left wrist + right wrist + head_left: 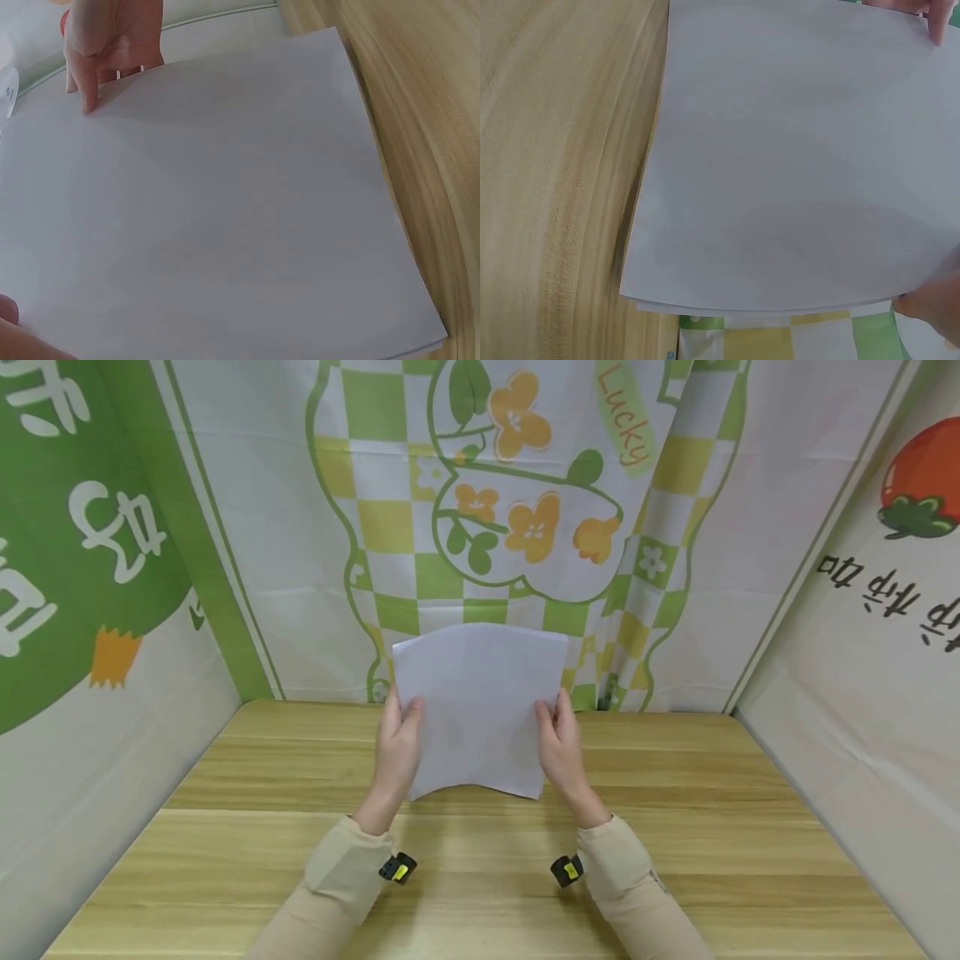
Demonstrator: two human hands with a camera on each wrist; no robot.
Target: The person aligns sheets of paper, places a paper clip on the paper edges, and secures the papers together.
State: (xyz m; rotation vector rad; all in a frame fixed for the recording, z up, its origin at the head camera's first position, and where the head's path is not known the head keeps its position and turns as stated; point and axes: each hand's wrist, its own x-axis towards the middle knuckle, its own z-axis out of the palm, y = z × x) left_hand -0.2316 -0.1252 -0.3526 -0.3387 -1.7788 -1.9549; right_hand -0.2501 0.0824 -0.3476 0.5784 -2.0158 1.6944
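- Long beige sleeves (348, 864) occupied the near foreground, reaching inward from the lower edge; beside each cuff sat a small black device (387, 869) with a yellow patch.
- White paper sheets (480, 710), plain on the face shown, were held up between the two hands above the wooden table (225, 827), their top part overlapping the checked cloth (378, 527) behind.
- Their surface was gently bowed: top and bottom edges both arched upward at the middle, with soft grey shading across the face. A second edge showed just past the first at one corner (clearest in the right wrist view), so more than one sheet was present.
- Left hand (399, 747): raised at the sheets' left side, thumb lying on the near face and fingers passing behind, the margin pinched between them.
- Right hand (561, 747): placed almost as a mirror image on the right side, its thumb likewise on the near face, pinching that margin against the fingers behind.
- Both forearms converged toward the sheets. Most of the fingers were hidden by the paper; whether they were spread or pressed together could not be told.
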